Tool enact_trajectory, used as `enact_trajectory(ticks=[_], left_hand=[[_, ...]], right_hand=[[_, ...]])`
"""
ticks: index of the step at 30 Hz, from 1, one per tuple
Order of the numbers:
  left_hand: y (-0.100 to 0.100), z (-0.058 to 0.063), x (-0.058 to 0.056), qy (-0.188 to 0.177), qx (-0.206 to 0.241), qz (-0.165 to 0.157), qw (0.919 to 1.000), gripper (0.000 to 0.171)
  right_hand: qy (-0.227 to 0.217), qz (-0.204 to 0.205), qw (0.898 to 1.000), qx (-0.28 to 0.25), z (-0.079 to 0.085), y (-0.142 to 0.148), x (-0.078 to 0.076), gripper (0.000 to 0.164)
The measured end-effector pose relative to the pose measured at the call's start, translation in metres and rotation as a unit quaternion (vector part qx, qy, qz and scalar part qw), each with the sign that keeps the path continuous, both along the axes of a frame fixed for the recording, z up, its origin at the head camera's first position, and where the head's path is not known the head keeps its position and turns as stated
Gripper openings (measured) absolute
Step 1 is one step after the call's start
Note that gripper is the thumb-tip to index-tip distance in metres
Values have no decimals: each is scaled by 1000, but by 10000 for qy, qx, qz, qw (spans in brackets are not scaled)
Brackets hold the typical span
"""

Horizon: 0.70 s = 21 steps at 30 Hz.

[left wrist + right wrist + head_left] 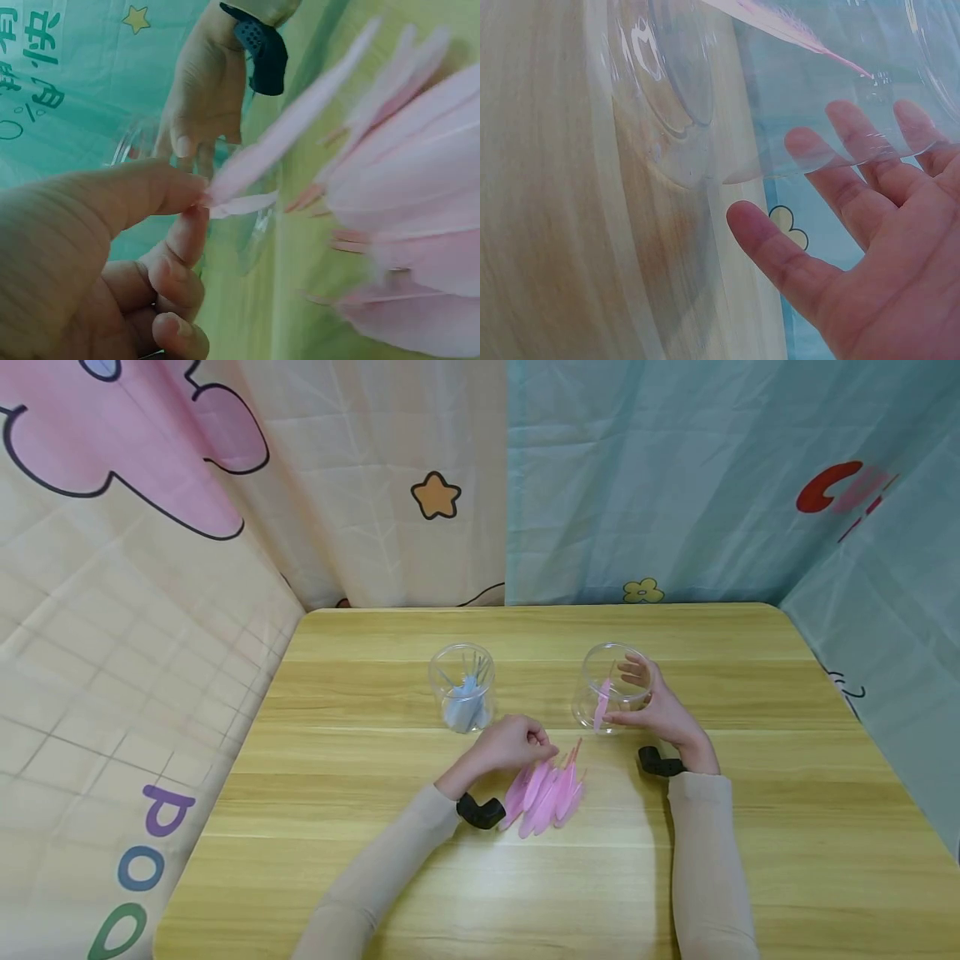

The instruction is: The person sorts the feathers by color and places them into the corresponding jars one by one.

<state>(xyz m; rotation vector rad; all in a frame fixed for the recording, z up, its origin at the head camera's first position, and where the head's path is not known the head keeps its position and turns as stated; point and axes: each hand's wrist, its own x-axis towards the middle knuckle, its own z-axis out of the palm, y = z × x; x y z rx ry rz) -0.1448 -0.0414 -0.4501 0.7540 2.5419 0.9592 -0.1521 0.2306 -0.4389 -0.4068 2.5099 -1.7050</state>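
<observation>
My left hand [512, 743] pinches a pink feather [289, 116] between thumb and forefinger by its quill end; the other fingers are curled. Below it lies a pile of pink feathers [551, 795], quills pointing away from me. To the right, a clear cup [587, 689] stands upright with one pink feather [602, 706] leaning inside it. My right hand [660, 702] is at that cup's right side, its fingers spread and loosely straight along the far side and the thumb in front. In the right wrist view the cup's feather [780, 26] shows through the clear wall.
A second clear cup [433, 681] stands left of the first, with several light blue feathers [467, 703] in it, quills up. Both are on a wooden table [360, 693]. Printed curtains [600, 485] hang behind and at the sides of the table.
</observation>
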Motion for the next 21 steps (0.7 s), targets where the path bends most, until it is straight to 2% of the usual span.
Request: enact_trajectory(ticks=[6,10,13,16,21], left_hand=[[11,17,-11,341,532,245,9977,20],[25,31,-23,575,1144,455,9907,20],[37,45,-32,771,1737,637,9797,18],[50,56,-43,1113,2227,891,9644,18],[67,67,-58,1698,2634,1372,9397,18]], right_hand=[[-15,19,10000,4,0,0,0,98],[-31,-6,10000,4,2,1,1,97],[-105,-24,9999,-2,3,1,2,97],[-185,-27,9998,-41,4,0,3,98],[-184,-11,9998,-63,2,0,2,97]])
